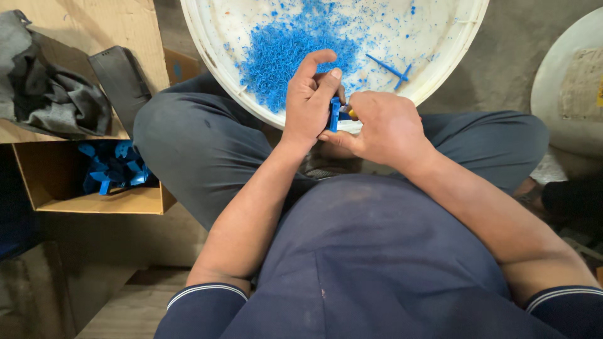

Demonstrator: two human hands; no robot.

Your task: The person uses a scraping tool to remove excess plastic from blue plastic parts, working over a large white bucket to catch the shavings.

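Sitting cross-legged, the person works over a white basin (207, 47) that rests against the knees. Left hand (311, 103) is closed around a small blue plastic part (335, 114), thumb up along its top, fingers wrapped behind; the part stands roughly upright between the two hands, just over the basin's near rim. Right hand (386, 125) is curled shut and pressed right up against the part from the right side. A yellowish bit (352, 113) pokes out at the thumb, likely the handle of a small tool, but it is mostly hidden, so what it is cannot be told for sure.

A heap of blue plastic shavings (286, 53) lies inside the basin, just beyond the left hand, with scattered specks across the white floor. Two thin blue strips (389, 69) lie crossed near the right of the basin, apart from the heap.

To the person's left, an open cardboard box (100, 201) holds a pile of blue plastic pieces (113, 169) like the one in hand, well apart from the hands. Above it, a wooden board (94, 25) carries a crumpled grey cloth (53, 94) and a dark flat object (119, 78) leaning at an angle. A second white round container (565, 81) sits at the right edge, partly cut off. The person wears grey trousers (195, 144) and a dark blue top (377, 263) with striped cuffs.
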